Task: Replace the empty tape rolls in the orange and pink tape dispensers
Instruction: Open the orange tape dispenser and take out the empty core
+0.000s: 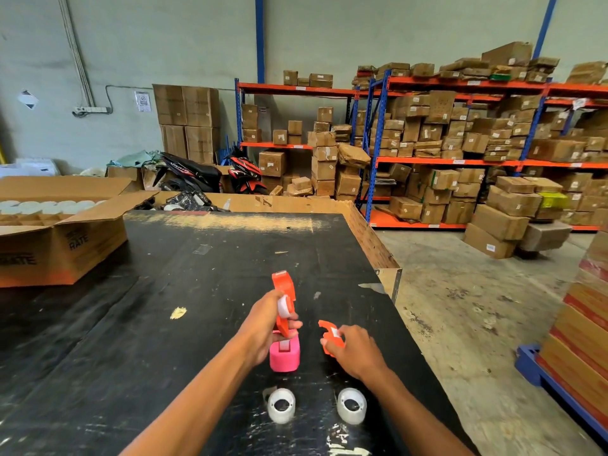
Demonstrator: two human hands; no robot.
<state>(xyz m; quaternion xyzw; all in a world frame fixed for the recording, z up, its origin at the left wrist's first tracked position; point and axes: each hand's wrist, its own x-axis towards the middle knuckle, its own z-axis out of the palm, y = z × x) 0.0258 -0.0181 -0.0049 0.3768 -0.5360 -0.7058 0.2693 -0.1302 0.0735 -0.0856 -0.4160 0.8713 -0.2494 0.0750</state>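
Note:
My left hand (266, 327) holds the orange tape dispenser (284, 291) upright above the black table (164, 324), with a white empty core (283, 307) showing in it. My right hand (353, 352) grips a separate orange dispenser part (330, 334) just to the right. The pink tape dispenser (285, 355) stands on the table under my left hand. Two full clear tape rolls, one on the left (281, 405) and one on the right (352, 404), lie near the front edge, between my forearms.
An open cardboard box (62, 245) with white rolls sits at the table's left. The table's right edge (388, 258) drops to a concrete floor. Shelves (460, 159) of cartons and a parked scooter (197, 174) stand behind. Stacked boxes on a blue pallet (579, 340) are at right.

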